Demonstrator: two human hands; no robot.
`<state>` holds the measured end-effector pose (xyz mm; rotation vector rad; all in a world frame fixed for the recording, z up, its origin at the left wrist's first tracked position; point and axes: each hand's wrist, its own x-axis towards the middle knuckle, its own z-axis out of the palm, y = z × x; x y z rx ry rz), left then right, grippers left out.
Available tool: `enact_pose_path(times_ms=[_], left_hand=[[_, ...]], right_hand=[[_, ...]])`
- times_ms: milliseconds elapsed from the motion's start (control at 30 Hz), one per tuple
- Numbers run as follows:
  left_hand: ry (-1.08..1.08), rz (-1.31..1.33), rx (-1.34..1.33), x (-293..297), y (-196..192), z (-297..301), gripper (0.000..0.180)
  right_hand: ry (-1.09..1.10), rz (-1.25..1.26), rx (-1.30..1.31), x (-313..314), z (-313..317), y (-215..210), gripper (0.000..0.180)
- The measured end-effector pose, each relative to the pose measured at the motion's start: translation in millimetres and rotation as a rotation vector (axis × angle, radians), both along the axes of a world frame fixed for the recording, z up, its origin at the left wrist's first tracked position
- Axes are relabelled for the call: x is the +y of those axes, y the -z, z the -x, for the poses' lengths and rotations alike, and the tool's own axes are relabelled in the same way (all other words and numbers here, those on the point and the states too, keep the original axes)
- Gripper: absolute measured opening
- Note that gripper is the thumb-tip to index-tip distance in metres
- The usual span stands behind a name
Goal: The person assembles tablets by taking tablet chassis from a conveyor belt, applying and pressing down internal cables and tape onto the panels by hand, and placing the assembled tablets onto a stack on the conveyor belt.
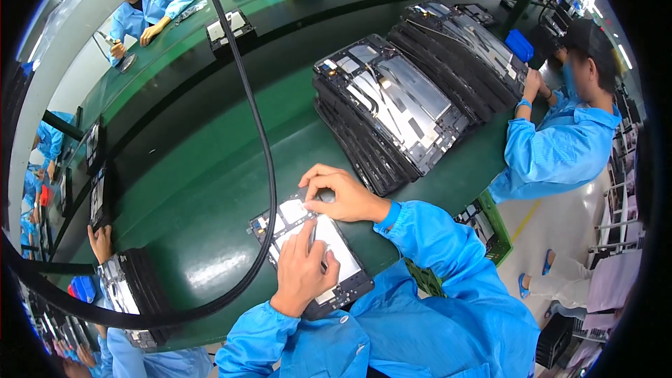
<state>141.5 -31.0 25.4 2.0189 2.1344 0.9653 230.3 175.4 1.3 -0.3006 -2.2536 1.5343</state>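
An opened tablet [350, 260] lies tilted on the green table's near edge, its silver panels and black frame showing. My left hand [302, 271] rests over its middle, fingers stretched towards the far end and touching the silver surface. At the far right corner of the tablet, my right hand [341, 194] is closed, thumb and forefinger curled together. Anything between those fingertips is too small to make out. Beyond my right hand stands a stack of similar opened tablets [413, 108], with parts of their insides exposed.
A thick black cable [260, 126] loops down beside the tablet. Another stack [462, 45] stands farther right, where a co-worker [560, 126] in blue handles it. More tablets [126, 287] stand at the left. A green crate [497, 231] sits below the right edge.
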Motion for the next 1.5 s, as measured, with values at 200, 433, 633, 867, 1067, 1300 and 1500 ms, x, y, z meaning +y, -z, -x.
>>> enact_pose_path(times_ms=[200, 433, 633, 867, 1067, 1300, 1500], left_hand=[[-0.006, -0.008, -0.019, 2, 0, 2, 0.014], [-0.006, -0.006, -0.009, 7, -2, 5, 0.011], [0.047, 0.012, 0.028, 1, -2, 16, 0.010], [0.084, -0.003, -0.010, 2, 1, 23, 0.010], [0.075, -0.017, -0.032, 3, -1, 23, 0.009], [0.076, -0.005, -0.011, 5, -5, 21, 0.011], [0.071, 0.005, -0.001, 11, -7, 14, 0.011]], right_hand=[[0.076, 0.099, 0.044, -7, -14, 2, 0.014], [0.074, -0.037, 0.095, -1, -1, 3, 0.010], [0.008, -0.034, 0.048, -3, 22, 6, 0.011], [0.006, -0.027, 0.029, -3, 26, 9, 0.013], [0.040, 0.065, 0.034, 0, 14, 10, 0.006], [-0.001, 0.183, 0.005, -17, -21, -4, 0.006], [0.133, 0.078, 0.004, -20, -17, 0, 0.007]])
